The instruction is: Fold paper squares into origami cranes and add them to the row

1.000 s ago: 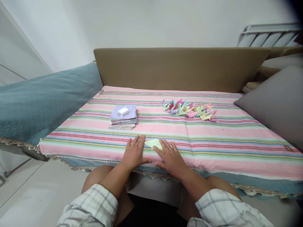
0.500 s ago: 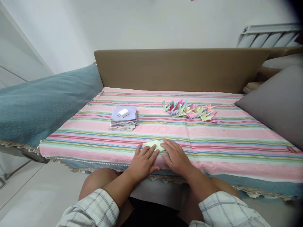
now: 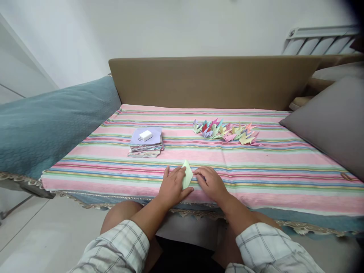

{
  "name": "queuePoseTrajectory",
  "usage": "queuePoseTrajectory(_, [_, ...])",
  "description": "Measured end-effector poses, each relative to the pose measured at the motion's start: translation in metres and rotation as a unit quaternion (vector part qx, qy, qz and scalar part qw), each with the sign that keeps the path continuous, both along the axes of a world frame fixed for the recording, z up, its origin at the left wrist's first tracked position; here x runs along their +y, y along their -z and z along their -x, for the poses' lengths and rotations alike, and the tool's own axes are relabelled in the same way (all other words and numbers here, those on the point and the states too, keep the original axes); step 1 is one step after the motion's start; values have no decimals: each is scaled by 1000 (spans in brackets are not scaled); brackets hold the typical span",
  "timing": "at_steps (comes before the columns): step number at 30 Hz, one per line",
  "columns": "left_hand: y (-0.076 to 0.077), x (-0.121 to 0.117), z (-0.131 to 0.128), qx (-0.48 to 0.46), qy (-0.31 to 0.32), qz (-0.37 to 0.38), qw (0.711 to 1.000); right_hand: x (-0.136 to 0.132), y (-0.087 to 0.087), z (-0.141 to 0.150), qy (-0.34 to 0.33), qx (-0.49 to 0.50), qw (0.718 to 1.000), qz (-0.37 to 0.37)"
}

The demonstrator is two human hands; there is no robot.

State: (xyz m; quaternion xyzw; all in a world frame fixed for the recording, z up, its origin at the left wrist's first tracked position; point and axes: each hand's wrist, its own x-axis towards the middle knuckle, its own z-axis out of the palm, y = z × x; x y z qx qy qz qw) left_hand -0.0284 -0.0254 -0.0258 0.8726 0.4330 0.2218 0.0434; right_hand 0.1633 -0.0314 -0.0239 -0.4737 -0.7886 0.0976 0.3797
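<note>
A small pale green folded paper [image 3: 187,177] lies on the striped cloth close to the front edge, its long points facing away from and towards me. My left hand [image 3: 174,186] holds it from the left, fingertips on its upper part and thumb by its lower point. At the paper's right corner, my right hand [image 3: 211,182] has thumb and index finger pinched together, the other fingers curled. The grip on that corner is too small to see clearly.
Folded paper cranes [image 3: 227,132] in many colours lie in a group at the back right. A white charger plug [image 3: 146,135] rests on a stack of paper squares [image 3: 145,151] at left. A grey cushion [image 3: 332,121] bounds the right side of the striped cloth [image 3: 99,159].
The green paper has been turned from lying sideways to pointing away from me. My right fingers have gone from spread flat to pinched at its right corner.
</note>
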Motion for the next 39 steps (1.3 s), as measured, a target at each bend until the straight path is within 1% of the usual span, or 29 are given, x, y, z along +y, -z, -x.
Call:
queuePoseTrajectory(2, [-2,2,-1,-7,24,15,1000,8,2,-5,-17,-14,1000,-12])
queuePoseTrajectory(4, [-6,7,1,-4,71,42,997,13,3,-9,-30,-37,999,-14])
queuePoseTrajectory(6, [-13,13,5,2,116,65,991,15,3,-11,-38,-65,997,-1])
queuePoseTrajectory(8, [-18,18,9,12,130,62,990,15,3,-11,-44,-95,994,22])
queuePoseTrajectory(10, [-21,22,12,24,122,38,992,14,1,-9,-45,-119,991,45])
queuePoseTrajectory(12, [-20,23,14,31,102,6,994,13,0,-8,-40,-131,989,50])
queuePoseTrajectory(15, [-16,23,14,29,75,-24,996,11,-1,-8,-33,-128,991,34])
queuePoseTrajectory(17, [-14,23,13,22,74,-33,996,10,-1,-8,-29,-123,992,24])
queuePoseTrajectory(21, [-13,25,12,4,88,-31,996,9,-2,-6,-11,-122,992,7])
queuePoseTrajectory(25, [-11,26,11,-1,81,-28,996,9,-1,-1,-14,-138,990,-7])
queuePoseTrajectory(28, [-10,27,11,-6,71,-22,997,10,0,1,-28,-141,989,11])
queuePoseTrajectory(31, [-10,27,10,-14,65,-12,998,11,1,1,-31,-122,991,35])
queuePoseTrajectory(35, [-12,27,9,-25,62,-2,998,12,0,2,-18,-110,992,56])
queuePoseTrajectory(39, [-14,26,8,-29,56,11,998,12,1,5,1,-110,992,54])
